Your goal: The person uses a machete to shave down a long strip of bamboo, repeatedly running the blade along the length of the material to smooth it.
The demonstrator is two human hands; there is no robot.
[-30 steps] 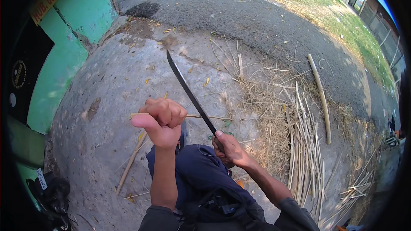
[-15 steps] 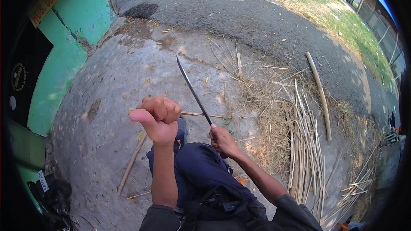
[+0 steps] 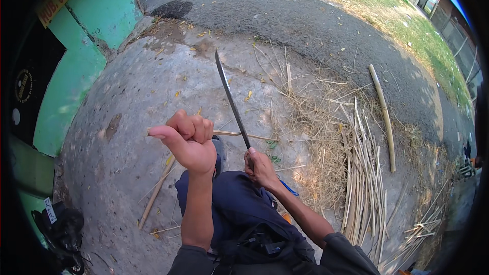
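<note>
My left hand (image 3: 189,142) is closed around a thin bamboo strip (image 3: 227,133), its thumb stretched out to the left. The strip runs rightward out of my fist, low over the ground; the part inside the fist is hidden. In my right hand (image 3: 262,168) is the handle of a machete (image 3: 231,99) with a long, dark, slightly curved blade. Its blade points up and away, and crosses the strip to the right of my left fist. Whether edge and strip touch, I cannot tell. My knees in dark blue trousers (image 3: 232,193) are below both hands.
Split bamboo strips (image 3: 364,183) lie in a pile at the right, beside straw-like shavings (image 3: 321,158). Beyond them rests a bamboo pole (image 3: 383,117). Another stick (image 3: 157,193) is on the concrete at the left. A green wall (image 3: 61,102) stands far left; an asphalt road (image 3: 285,18) crosses behind.
The machete's tip has swung a little farther away and stands more upright. My left thumb has lifted, and the strip's end no longer shows beside it. The view has shifted slightly.
</note>
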